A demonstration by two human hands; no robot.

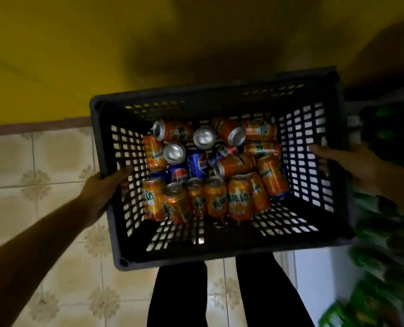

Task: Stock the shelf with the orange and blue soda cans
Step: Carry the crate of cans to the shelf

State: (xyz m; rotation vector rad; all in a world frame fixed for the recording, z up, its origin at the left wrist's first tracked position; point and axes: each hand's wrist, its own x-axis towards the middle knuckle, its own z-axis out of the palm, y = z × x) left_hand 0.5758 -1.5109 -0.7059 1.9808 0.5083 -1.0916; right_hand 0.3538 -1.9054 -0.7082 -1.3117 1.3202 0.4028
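The left hand (pixel 104 187) is gripping the left side of the black crate (pixel 219 258); the right hand (pixel 352 161) is gripping its right side; orange cans (pixel 240 197) and blue cans (pixel 196 162) are lying jumbled inside, above the tiled floor (pixel 54 232).

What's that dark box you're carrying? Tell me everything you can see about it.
The crate is a dark, rectangular plastic box with a solid rim and lattice-holed walls and floor. Open-topped, it is held above a tiled floor. The left hand grips its left wall, the right hand its right wall. Inside, orange cans and blue cans lie jumbled, some upright, some on their sides.
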